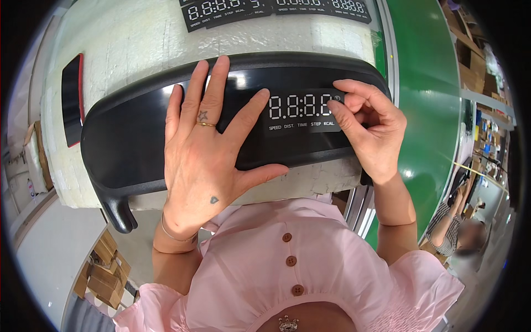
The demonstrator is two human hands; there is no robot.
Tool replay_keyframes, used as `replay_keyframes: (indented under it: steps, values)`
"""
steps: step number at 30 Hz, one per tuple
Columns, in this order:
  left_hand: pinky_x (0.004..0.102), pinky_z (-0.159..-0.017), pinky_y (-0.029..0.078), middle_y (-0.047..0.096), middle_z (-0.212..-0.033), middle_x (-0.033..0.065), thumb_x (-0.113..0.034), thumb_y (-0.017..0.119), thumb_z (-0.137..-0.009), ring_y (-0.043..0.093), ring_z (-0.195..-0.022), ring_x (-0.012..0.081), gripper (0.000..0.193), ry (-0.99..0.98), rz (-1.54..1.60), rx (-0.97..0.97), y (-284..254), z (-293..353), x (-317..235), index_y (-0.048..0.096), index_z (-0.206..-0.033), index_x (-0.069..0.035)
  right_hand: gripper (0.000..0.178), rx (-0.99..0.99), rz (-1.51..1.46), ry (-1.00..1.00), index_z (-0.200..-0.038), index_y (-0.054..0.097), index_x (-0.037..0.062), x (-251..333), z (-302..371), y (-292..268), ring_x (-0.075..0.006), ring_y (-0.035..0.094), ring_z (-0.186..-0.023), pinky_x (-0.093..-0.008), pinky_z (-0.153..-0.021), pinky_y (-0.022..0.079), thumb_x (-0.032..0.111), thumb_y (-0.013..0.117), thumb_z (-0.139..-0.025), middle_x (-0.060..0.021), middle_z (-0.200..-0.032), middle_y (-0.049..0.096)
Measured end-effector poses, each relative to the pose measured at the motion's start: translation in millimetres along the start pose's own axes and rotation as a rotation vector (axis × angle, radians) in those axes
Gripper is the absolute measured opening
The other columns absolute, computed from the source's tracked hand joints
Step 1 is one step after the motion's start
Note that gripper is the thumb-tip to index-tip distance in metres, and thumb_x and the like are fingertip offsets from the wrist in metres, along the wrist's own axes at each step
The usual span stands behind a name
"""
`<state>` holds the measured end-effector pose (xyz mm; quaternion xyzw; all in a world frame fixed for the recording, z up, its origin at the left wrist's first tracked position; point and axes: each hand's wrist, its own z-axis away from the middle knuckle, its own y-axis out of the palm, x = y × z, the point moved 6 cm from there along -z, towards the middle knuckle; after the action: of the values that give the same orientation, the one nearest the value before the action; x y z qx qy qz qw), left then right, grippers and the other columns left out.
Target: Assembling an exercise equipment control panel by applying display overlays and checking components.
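A long black plastic console [133, 133] with rounded ends and a glossy face lies across the padded surface before me. On its right half sits a dark display sticker [302, 108] with white digit segments and small labels below them. My left hand [202, 146] rests on the console with fingers spread, its index fingertip by the sticker's left edge. My right hand [373, 124] has thumb and index finger closed at the sticker's right edge, hiding that end. Its other fingers curl underneath.
Several similar display stickers [229, 15] lie overlapped at the far edge of the pale wrapped padding [124, 55]. A dark flat phone-like object with a red edge [72, 99] is at the left. Beyond a metal rail is green flooring [423, 138]; another person in stripes [442, 227] is at far right.
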<state>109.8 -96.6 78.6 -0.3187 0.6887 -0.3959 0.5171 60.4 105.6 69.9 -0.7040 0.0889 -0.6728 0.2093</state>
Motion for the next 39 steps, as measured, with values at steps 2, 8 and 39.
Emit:
replay_keyframes:
  steps: [2,8,39]
  values:
    - [0.0545,-0.107,0.025,0.037,-0.145,0.0183,-0.053,0.081,-0.048,0.035,-0.133,0.0392,0.084,0.001,-0.003,0.002,0,0,0,0.063,-0.12,-0.014,0.029,-0.042,0.042,-0.022,-0.103,0.066,0.003,3,0,1,0.0005,0.047,-0.061,-0.0146,-0.05,0.042,-0.007,0.071,-0.076,0.0044,-0.071,0.055]
    - [0.0544,-0.106,0.026,0.037,-0.145,0.0181,-0.053,0.081,-0.048,0.035,-0.133,0.0389,0.083,-0.005,0.0,0.006,0,3,0,0.064,-0.118,-0.013,0.042,-0.045,0.056,-0.044,-0.114,0.058,0.0044,4,3,3,0.0001,0.048,-0.057,-0.0149,-0.048,0.041,-0.008,0.07,-0.075,0.0037,-0.066,0.055]
    - [0.0539,-0.104,0.03,0.052,-0.135,0.0124,-0.044,0.079,-0.056,0.039,-0.13,0.0386,0.05,0.15,0.016,0.035,-1,6,-5,0.071,-0.095,-0.012,0.088,0.109,0.613,-0.297,-0.136,0.043,0.008,9,-8,-1,-0.0406,0.033,-0.13,-0.0471,-0.108,0.026,0.034,0.083,-0.062,-0.0168,-0.134,0.044]
